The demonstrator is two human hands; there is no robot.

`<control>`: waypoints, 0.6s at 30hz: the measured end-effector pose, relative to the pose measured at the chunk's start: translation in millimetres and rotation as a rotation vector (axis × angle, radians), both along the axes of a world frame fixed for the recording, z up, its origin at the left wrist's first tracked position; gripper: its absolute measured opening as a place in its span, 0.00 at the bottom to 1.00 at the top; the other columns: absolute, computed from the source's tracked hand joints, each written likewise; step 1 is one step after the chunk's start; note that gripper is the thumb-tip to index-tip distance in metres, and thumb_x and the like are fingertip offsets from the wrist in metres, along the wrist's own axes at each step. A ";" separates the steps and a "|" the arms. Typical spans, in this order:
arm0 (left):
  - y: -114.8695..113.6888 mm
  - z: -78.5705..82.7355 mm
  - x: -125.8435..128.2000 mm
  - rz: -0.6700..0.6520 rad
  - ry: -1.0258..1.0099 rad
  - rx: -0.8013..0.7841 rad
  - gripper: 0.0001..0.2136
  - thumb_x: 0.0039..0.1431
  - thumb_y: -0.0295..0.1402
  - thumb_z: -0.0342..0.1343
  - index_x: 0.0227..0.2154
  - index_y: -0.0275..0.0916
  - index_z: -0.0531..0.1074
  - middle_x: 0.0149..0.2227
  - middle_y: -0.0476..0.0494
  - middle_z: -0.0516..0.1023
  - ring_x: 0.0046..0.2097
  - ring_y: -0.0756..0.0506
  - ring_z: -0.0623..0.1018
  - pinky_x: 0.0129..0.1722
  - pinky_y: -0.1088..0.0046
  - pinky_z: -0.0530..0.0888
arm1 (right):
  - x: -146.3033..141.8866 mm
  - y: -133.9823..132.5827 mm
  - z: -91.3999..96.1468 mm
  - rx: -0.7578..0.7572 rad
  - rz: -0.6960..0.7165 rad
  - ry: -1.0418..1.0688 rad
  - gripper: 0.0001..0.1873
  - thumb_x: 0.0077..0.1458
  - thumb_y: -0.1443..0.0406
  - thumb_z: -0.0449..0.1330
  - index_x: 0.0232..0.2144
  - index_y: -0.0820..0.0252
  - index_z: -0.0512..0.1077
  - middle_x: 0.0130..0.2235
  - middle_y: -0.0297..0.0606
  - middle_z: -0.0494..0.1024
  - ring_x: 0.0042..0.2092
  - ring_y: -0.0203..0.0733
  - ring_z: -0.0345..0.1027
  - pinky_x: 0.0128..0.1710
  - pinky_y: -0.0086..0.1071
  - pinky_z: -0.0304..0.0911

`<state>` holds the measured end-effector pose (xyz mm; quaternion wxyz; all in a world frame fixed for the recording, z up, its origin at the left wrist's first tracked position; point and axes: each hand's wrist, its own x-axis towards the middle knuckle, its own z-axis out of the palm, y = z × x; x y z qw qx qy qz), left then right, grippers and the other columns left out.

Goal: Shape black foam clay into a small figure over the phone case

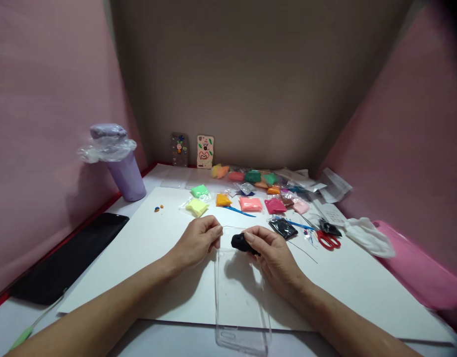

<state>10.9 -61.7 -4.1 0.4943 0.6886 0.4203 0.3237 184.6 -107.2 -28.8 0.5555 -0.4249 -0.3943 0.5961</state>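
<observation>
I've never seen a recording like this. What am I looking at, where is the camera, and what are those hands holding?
There is no machine here: these are one person's two bare hands, filmed by a camera worn on their head that looks forward and down. That is why both arms enter from the bottom edge. The right hand pinches a black lump, probably modelling clay. The left hand has its fingers bunched at the top corner of a clear phone case; whether it grips the case is unclear. The case lies on a white board. Farther back are coloured clay packets, red scissors, a purple tumbler and two decorated phone cases against the back wall.
</observation>
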 end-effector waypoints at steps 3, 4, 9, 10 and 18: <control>1.2 -0.8 0.3 0.036 -0.041 -0.043 0.11 0.58 0.32 0.47 0.20 0.37 0.63 0.16 0.56 0.65 0.14 0.57 0.58 0.15 0.79 0.54 | -0.4 -0.2 1.4 -0.020 -0.022 0.021 0.13 0.45 0.58 0.67 0.24 0.61 0.71 0.25 0.32 0.70 0.27 0.32 0.57 0.26 0.26 0.50; 1.7 -1.1 0.2 0.058 -0.049 -0.050 0.12 0.58 0.32 0.48 0.20 0.37 0.63 0.16 0.56 0.65 0.13 0.57 0.58 0.14 0.80 0.53 | -0.5 -0.3 1.8 -0.026 -0.028 0.025 0.13 0.44 0.58 0.67 0.24 0.61 0.71 0.25 0.32 0.70 0.27 0.32 0.57 0.26 0.26 0.51; 2.3 -0.6 -0.4 0.073 -0.085 -0.119 0.13 0.58 0.38 0.49 0.22 0.36 0.66 0.15 0.54 0.65 0.13 0.56 0.58 0.12 0.80 0.54 | -0.8 -0.9 3.2 -0.020 -0.024 0.020 0.14 0.44 0.57 0.67 0.24 0.61 0.70 0.25 0.32 0.70 0.27 0.33 0.58 0.26 0.26 0.50; 1.9 0.5 -0.2 0.064 -0.079 -0.142 0.13 0.57 0.38 0.49 0.22 0.36 0.67 0.15 0.54 0.66 0.14 0.56 0.59 0.12 0.80 0.54 | -1.0 -1.1 3.4 -0.013 -0.022 0.013 0.13 0.45 0.57 0.66 0.24 0.61 0.70 0.25 0.32 0.70 0.27 0.33 0.58 0.26 0.27 0.50; 1.7 4.5 2.0 0.087 -0.093 -0.255 0.05 0.49 0.28 0.52 0.22 0.33 0.70 0.21 0.47 0.75 0.15 0.55 0.66 0.11 0.80 0.57 | -2.2 -1.8 4.1 -0.001 -0.022 -0.005 0.14 0.43 0.56 0.67 0.24 0.60 0.70 0.25 0.32 0.71 0.28 0.35 0.60 0.26 0.27 0.51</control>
